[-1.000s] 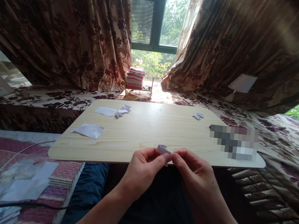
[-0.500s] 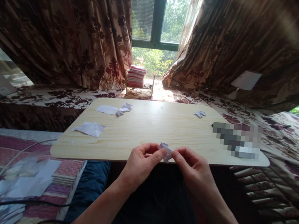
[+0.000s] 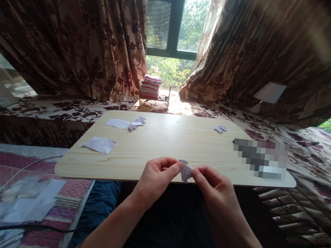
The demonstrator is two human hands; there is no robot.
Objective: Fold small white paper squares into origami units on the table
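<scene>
Between my two hands, at the near edge of the wooden table (image 3: 151, 146), is a small folded piece of white paper (image 3: 186, 173). My left hand (image 3: 159, 177) pinches its upper left part between thumb and forefinger. On the other side, the fingertips of my right hand (image 3: 214, 183) are closed on its right edge. Creased white paper (image 3: 100, 145) lies at the table's left, with a flat paper sheet (image 3: 117, 123) and a small folded paper shape (image 3: 137, 122) behind it. Another small folded paper piece (image 3: 220, 129) rests at the far right.
Pixelated dark and white items (image 3: 254, 158) lie at the table's right. Loose paper sheets (image 3: 24, 207) and dark cables (image 3: 22, 226) are on the striped bedding at left. Beyond the table stand a stack of striped towels (image 3: 151, 87) and a white lamp (image 3: 270, 92).
More of the folded paper shows now, as my left thumb has shifted up and left off its middle. My hands have otherwise barely moved, and the view has tilted slightly.
</scene>
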